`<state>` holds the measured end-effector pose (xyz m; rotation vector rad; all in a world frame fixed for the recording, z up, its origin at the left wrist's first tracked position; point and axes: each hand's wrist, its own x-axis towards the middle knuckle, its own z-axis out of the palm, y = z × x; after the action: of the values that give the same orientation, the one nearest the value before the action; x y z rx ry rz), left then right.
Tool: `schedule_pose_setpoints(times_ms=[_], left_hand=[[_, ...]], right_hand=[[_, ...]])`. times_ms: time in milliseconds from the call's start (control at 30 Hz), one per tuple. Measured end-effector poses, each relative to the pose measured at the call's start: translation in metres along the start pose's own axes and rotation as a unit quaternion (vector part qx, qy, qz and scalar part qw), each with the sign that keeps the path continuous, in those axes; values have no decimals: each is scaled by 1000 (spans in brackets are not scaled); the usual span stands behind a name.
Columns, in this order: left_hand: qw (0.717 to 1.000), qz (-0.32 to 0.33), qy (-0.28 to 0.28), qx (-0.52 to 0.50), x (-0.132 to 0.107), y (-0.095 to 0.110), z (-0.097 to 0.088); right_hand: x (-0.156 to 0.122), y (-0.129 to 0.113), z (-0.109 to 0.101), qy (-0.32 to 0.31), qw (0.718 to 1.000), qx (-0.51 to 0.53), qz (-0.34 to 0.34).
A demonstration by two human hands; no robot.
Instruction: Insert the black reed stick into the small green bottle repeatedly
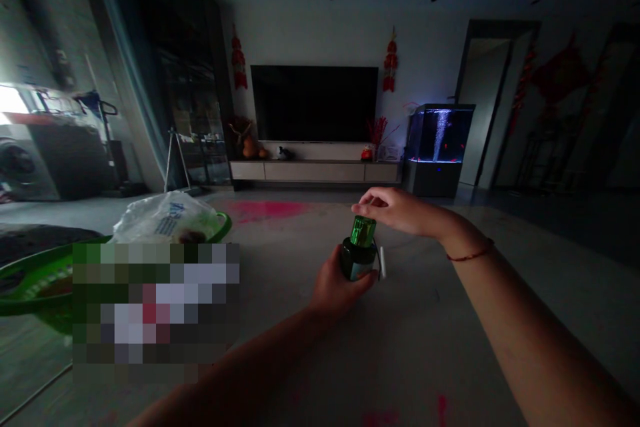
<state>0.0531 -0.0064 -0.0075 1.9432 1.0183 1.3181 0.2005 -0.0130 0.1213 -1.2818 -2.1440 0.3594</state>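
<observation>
A dark green bottle (358, 255) with a pale label stands upright, and my left hand (335, 287) is wrapped around its lower part. On its top sits a shiny green cap (363, 231). From above, my right hand (400, 208) bends over the cap, its curled fingers and thumb closed at the cap's upper edge. Part of that contact is hidden by the hand. A red cord bracelet (470, 252) circles my right wrist. Just right of the bottle, a thin white stick-like thing (383, 262) and a dark cord lie on the pale table surface (420, 347).
On the left is a green plastic basket (30, 303) with a crumpled clear bag (160, 215) on it. A pixelated patch covers what lies in front. Farther off are a television (315, 103), a low cabinet (310, 172) and a lit fish tank (440, 137).
</observation>
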Motion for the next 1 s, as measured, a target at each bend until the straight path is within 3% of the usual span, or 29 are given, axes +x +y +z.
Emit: schedule_pose_setpoints(times_ms=[200, 433, 600, 700, 867, 1000], left_hand=[[1000, -2, 1, 4, 0, 0, 0], [1000, 10, -10, 2, 1, 0, 1], [1000, 13, -10, 1, 1, -3, 1], [1000, 14, -10, 5, 1, -4, 1], [1000, 13, -9, 3, 1, -3, 1], [1000, 9, -11, 1, 0, -4, -1]], right_hand=[[9, 8, 13, 13, 1000, -2, -12], [2, 6, 0, -77, 987, 101, -97], [2, 6, 0, -25, 999, 20, -13], [3, 6, 2, -27, 999, -27, 14], [2, 8, -1, -26, 999, -38, 7], [0, 11, -4, -55, 998, 12, -35]])
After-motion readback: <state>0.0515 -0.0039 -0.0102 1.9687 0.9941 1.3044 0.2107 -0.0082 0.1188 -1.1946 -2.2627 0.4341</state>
